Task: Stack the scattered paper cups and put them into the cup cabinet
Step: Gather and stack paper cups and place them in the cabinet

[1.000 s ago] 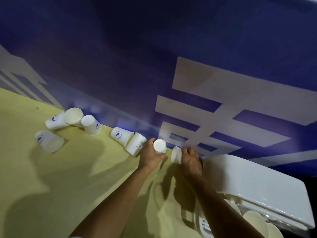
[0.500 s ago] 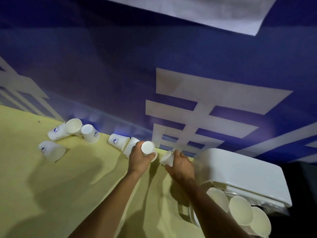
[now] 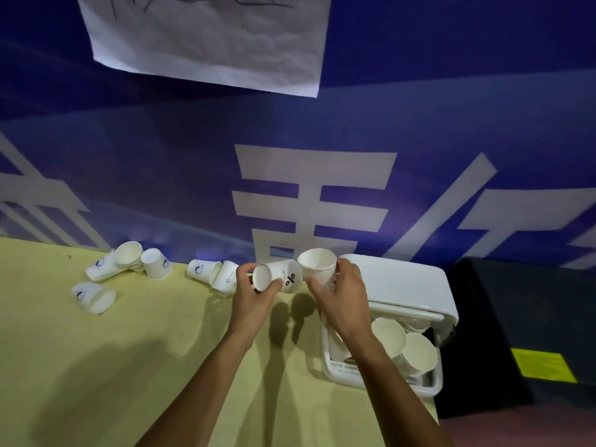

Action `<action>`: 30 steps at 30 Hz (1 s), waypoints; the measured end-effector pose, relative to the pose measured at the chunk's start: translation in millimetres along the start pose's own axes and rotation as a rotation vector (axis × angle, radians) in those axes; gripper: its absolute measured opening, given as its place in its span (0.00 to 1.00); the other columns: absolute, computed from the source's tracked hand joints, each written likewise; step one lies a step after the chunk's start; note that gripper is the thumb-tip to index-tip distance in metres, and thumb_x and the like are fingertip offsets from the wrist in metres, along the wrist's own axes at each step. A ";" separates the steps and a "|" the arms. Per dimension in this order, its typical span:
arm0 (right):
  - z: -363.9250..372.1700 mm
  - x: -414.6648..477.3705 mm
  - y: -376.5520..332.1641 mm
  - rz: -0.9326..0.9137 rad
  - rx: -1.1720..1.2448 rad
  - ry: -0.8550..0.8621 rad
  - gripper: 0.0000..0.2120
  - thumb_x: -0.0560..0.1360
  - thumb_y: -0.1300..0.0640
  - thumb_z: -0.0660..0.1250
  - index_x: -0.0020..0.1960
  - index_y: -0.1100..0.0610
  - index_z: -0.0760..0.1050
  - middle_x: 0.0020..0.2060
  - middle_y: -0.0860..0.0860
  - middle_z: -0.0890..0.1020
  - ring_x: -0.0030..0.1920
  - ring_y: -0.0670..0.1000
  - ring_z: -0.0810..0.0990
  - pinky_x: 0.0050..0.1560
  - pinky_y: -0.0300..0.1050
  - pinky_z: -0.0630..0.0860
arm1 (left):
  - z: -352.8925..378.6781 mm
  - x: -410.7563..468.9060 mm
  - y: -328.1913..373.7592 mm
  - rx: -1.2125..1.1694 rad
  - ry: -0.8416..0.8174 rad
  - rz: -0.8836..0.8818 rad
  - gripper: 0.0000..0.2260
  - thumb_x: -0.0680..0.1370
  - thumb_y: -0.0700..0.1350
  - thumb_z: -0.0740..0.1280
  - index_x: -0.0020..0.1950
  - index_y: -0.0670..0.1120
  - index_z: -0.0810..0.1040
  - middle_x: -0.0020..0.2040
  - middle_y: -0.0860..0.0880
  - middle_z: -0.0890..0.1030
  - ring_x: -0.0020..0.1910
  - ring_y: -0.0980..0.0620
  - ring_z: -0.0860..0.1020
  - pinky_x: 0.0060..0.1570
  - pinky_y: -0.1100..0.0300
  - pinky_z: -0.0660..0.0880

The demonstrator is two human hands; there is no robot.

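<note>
White paper cups, head view, w/ small printed logos on the walls. Left hand (image 3: 254, 298) is raised above the desk (image 3: 96, 366); its fingers (image 3: 243, 272) wrap a cup w/ black mark (image 3: 279, 276), held tilted, flat base toward the camera, black print on the side wall. Right hand (image 3: 343, 296) is level w/ it; its fingers (image 3: 350, 269) wrap an upright cup (image 3: 317, 266), open mouth up, interior plain white. The two held cups are touching or nearly so at the rims; cannot tell which.

Six loose cups lie on the yellow-green desk along the blue banner wall (image 3: 161, 156). Twin cups (image 3: 214, 274) rest on their sides just left of the left hand, touching each other. Further left, a three-cup cluster (image 3: 129, 262): two on their sides, one inverted, all w/ blue logos. One lone cup (image 3: 95, 296) lies on its side, nearer the camera, apart from the cluster.

Cup cabinet (image 3: 396, 282), white plastic, stands at the desk's right edge w/ lid raised; stacked cups (image 3: 404, 345) sit inside, mouths toward the camera. Paper sheet (image 3: 206, 40) w/ handwriting hangs on the wall, text illegible.
</note>
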State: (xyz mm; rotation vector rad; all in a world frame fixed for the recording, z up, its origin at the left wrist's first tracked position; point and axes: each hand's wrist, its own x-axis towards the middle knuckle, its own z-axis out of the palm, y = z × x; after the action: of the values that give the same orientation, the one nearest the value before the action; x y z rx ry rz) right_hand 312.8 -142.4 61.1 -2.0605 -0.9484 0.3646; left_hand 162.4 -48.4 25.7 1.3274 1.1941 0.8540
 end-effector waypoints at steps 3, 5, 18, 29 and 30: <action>-34.0 -16.9 10.3 0.018 0.131 0.055 0.28 0.69 0.35 0.74 0.64 0.41 0.67 0.59 0.43 0.76 0.55 0.47 0.78 0.51 0.43 0.79 | 13.0 -20.7 12.7 -0.062 -0.062 0.044 0.20 0.69 0.53 0.73 0.57 0.62 0.70 0.54 0.58 0.79 0.50 0.53 0.81 0.46 0.59 0.77; -55.9 -28.7 20.6 0.025 0.181 0.103 0.29 0.69 0.34 0.73 0.65 0.41 0.67 0.58 0.41 0.76 0.54 0.46 0.78 0.49 0.41 0.77 | 24.6 -34.2 18.3 -0.095 -0.137 0.066 0.20 0.69 0.53 0.73 0.58 0.63 0.71 0.58 0.53 0.79 0.52 0.51 0.82 0.51 0.53 0.81; -140.8 -89.0 122.4 0.164 0.315 0.321 0.36 0.72 0.50 0.76 0.71 0.32 0.61 0.58 0.40 0.80 0.54 0.40 0.81 0.51 0.31 0.74 | 78.0 -101.5 -3.6 -0.024 -0.374 -0.097 0.23 0.66 0.53 0.76 0.54 0.53 0.68 0.55 0.45 0.83 0.48 0.47 0.83 0.54 0.45 0.79; -113.4 -99.8 164.7 0.214 0.085 0.198 0.32 0.73 0.55 0.74 0.73 0.49 0.65 0.63 0.51 0.78 0.61 0.54 0.78 0.59 0.56 0.78 | 85.1 -109.7 -10.1 0.033 -0.536 -0.137 0.30 0.62 0.55 0.78 0.60 0.51 0.73 0.56 0.54 0.84 0.55 0.50 0.83 0.58 0.48 0.79; -111.2 -98.9 166.3 0.223 0.037 0.182 0.33 0.73 0.55 0.74 0.75 0.51 0.64 0.65 0.53 0.77 0.63 0.56 0.77 0.61 0.56 0.77 | 85.1 -109.6 -10.0 0.038 -0.550 -0.136 0.30 0.62 0.54 0.78 0.62 0.53 0.74 0.56 0.55 0.84 0.55 0.51 0.83 0.58 0.49 0.79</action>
State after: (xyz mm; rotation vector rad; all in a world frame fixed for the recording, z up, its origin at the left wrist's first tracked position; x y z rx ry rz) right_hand 389.5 -340.9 -6.4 -2.1303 -0.6009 0.3024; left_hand 216.9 -176.3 20.6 1.3757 0.8524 0.3318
